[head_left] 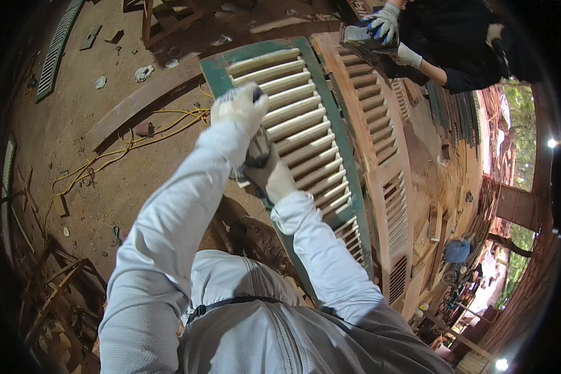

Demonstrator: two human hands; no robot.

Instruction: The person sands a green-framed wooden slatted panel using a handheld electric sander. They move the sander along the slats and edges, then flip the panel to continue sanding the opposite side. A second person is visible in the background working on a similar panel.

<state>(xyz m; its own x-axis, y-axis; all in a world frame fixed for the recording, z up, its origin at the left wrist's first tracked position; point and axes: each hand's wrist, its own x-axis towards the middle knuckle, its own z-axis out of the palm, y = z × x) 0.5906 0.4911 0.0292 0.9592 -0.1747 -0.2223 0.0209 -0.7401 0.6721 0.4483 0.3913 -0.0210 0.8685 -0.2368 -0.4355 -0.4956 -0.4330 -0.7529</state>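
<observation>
Left hand (238, 107), white-gloved, closed over top of dark power tool (255, 153). Right hand (274, 177), gloved, wrapped around tool's lower body. Tool pressed against left edge of green-framed louvred shutter (305, 134), which is laid slanting on workbench. Bare wooden shutter (380, 143) laid just beside it, to right. Yellow cable (137, 140) strewn over dirt floor (75, 124). At far end, co-worker's gloved hand (383, 22) rested on sanding block (361, 37) on wooden shutter.

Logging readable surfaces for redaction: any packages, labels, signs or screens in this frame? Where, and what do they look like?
None that I can make out: no package, label, sign or screen.
Both gloved hands, left hand and right hand, grip a dark power tool over the green-framed louvered shutter; nothing printed is visible on either.
</observation>
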